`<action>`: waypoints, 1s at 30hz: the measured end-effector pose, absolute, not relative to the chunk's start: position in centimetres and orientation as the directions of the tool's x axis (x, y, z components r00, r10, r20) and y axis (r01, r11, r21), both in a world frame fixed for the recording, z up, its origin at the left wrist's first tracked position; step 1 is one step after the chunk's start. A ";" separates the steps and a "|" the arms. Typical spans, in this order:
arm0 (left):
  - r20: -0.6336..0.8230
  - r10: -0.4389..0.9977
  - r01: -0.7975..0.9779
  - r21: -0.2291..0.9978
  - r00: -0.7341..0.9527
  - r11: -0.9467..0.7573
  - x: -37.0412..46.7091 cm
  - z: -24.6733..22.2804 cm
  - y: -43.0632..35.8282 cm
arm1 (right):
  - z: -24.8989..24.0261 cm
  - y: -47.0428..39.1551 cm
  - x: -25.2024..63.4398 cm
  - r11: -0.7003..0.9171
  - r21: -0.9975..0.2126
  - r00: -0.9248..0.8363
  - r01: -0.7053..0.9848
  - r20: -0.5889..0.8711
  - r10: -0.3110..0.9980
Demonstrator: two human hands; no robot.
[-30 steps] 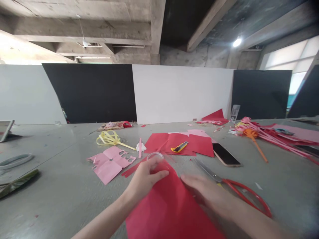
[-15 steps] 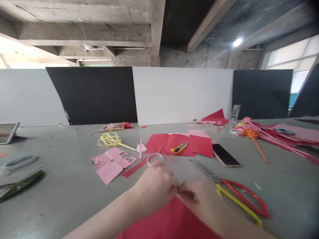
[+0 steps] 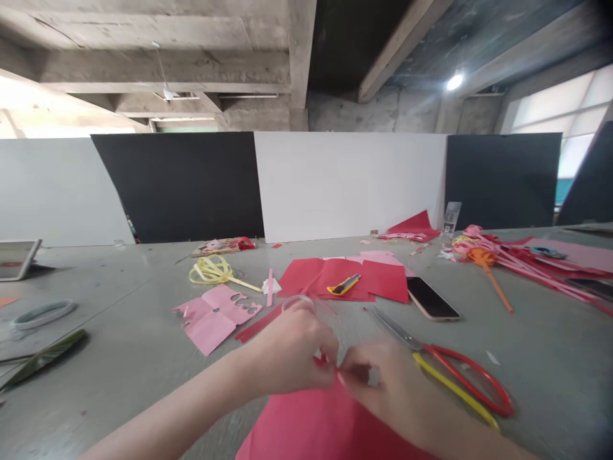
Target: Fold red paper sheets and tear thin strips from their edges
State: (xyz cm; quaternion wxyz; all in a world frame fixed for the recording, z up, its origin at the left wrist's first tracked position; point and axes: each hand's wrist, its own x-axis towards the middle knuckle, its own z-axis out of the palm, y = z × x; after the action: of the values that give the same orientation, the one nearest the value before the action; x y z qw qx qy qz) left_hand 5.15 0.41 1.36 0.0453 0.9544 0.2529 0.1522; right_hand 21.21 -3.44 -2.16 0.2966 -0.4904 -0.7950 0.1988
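Observation:
A sheet of red paper (image 3: 316, 425) lies close in front of me, its upper end raised between my hands. My left hand (image 3: 299, 351) pinches that end from the left, fingers curled round the edge. From the right, my right hand (image 3: 376, 370) grips the same end between thumb and fingertips, slightly blurred. Just beyond my left knuckles is a clear roll of tape (image 3: 297, 300), partly hidden by the hand. Scissors (image 3: 416, 345) with one red and one yellow handle lie beside my right hand, blades pointing away.
Ahead lie red paper sheets (image 3: 301, 275) with a yellow utility knife (image 3: 343, 285) on top, next to a phone (image 3: 433, 299). Cut pink paper (image 3: 215, 322) and a yellow paper-strip piece (image 3: 211, 269) are at left. Paper flowers (image 3: 481, 255) lie far right. Upright boards (image 3: 349, 185) stand behind.
My left hand has shifted slightly down and its forearm left, covering more of the tape roll. The red paper has tilted a little between my hands. Both hands keep their pinch.

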 end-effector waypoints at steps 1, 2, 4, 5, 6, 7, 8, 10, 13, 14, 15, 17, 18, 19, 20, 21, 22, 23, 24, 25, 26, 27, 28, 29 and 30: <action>0.269 0.496 0.466 0.169 0.826 -0.868 5.1 1.4 0.4 | -2.1 -3.5 21.3 0.440 -0.611 -0.346 0.658 0.274 0.897; 0.267 0.499 0.468 0.174 0.825 -0.867 5.0 1.5 0.5 | -2.1 -3.5 21.3 0.440 -0.614 -0.346 0.655 0.273 0.898; 0.264 0.510 0.476 0.186 0.819 -0.860 4.7 1.8 0.7 | -2.2 -3.5 21.5 0.442 -0.624 -0.342 0.645 0.281 0.897; 0.264 0.515 0.478 0.193 0.816 -0.857 4.4 2.1 0.8 | -2.2 -3.5 21.5 0.438 -0.631 -0.337 0.640 0.283 0.898; 0.263 0.521 0.482 0.201 0.812 -0.853 4.2 2.3 1.0 | -2.2 -3.5 21.6 0.432 -0.641 -0.331 0.635 0.279 0.901; 0.257 0.531 0.491 0.208 0.807 -0.846 3.9 2.6 1.1 | -2.2 -3.4 21.6 0.425 -0.651 -0.324 0.629 0.277 0.905; 0.250 0.551 0.508 0.217 0.796 -0.833 3.7 2.9 1.3 | -2.2 -3.4 21.6 0.416 -0.659 -0.317 0.626 0.272 0.909; 0.252 0.609 0.560 0.245 0.752 -0.792 3.2 3.4 1.7 | -2.3 -3.2 21.7 0.401 -0.673 -0.309 0.621 0.260 0.915; 0.262 0.628 0.564 0.282 0.733 -0.776 2.9 3.6 1.9 | -2.7 -2.9 21.8 0.403 -0.692 -0.322 0.599 0.253 0.912; 0.243 0.604 0.543 0.276 0.759 -0.793 3.0 3.4 1.9 | -2.9 -2.8 21.8 0.407 -0.699 -0.330 0.588 0.251 0.910; 0.214 0.575 0.522 0.259 0.790 -0.813 3.2 3.1 1.9 | -3.0 -2.7 21.8 0.409 -0.706 -0.336 0.578 0.250 0.908; 0.169 0.537 0.499 0.220 0.827 -0.838 3.8 2.3 1.7 | -3.2 -2.5 21.7 0.413 -0.707 -0.343 0.574 0.251 0.905; 0.163 0.535 0.500 0.210 0.829 -0.840 4.1 1.9 1.6 | -3.2 -2.4 21.7 0.418 -0.698 -0.348 0.581 0.251 0.903; 0.166 0.540 0.506 0.211 0.825 -0.837 4.4 1.5 1.6 | -3.1 -2.4 21.6 0.423 -0.682 -0.350 0.597 0.253 0.902; 0.168 0.547 0.510 0.220 0.820 -0.832 4.7 1.2 1.5 | -3.0 -2.4 21.5 0.426 -0.658 -0.349 0.621 0.255 0.902; 0.166 0.553 0.513 0.231 0.816 -0.827 4.9 1.1 1.4 | -2.8 -2.3 21.4 0.426 -0.630 -0.346 0.649 0.255 0.903; 0.161 0.560 0.518 0.240 0.813 -0.821 5.1 0.9 1.4 | -2.7 -2.3 21.4 0.424 -0.601 -0.340 0.677 0.255 0.905; 0.156 0.566 0.523 0.247 0.809 -0.816 5.2 0.9 1.4 | -2.6 -2.3 21.3 0.419 -0.579 -0.336 0.699 0.252 0.908; 0.154 0.570 0.525 0.254 0.807 -0.812 5.2 0.9 1.4 | -2.5 -2.2 21.3 0.414 -0.566 -0.332 0.713 0.248 0.910; 0.152 0.572 0.526 0.259 0.806 -0.810 5.2 0.9 1.4 | -2.5 -2.1 21.3 0.408 -0.565 -0.331 0.717 0.240 0.913; 0.148 0.574 0.527 0.267 0.805 -0.807 5.1 0.9 1.5 | -2.6 -2.0 21.4 0.407 -0.576 -0.338 0.709 0.229 0.913; 0.142 0.576 0.527 0.275 0.805 -0.804 5.0 0.9 1.5 | -2.7 -2.0 21.5 0.407 -0.596 -0.346 0.692 0.220 0.912; 0.134 0.576 0.526 0.284 0.806 -0.802 5.0 0.9 1.6 | -2.9 -1.9 21.6 0.404 -0.622 -0.354 0.671 0.210 0.911; 0.127 0.577 0.525 0.292 0.807 -0.799 4.9 0.9 1.7 | -3.1 -1.8 21.7 0.399 -0.650 -0.359 0.647 0.202 0.911; 0.118 0.576 0.524 0.300 0.809 -0.797 4.8 0.9 1.8 | -3.3 -1.7 21.8 0.392 -0.676 -0.363 0.623 0.194 0.911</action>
State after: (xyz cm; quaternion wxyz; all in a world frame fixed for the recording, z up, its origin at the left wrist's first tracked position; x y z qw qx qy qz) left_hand 4.83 1.82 0.88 0.1274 0.9424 0.2920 0.1022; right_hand 21.76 -1.75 -3.29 0.2821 -0.4886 -0.7852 0.2552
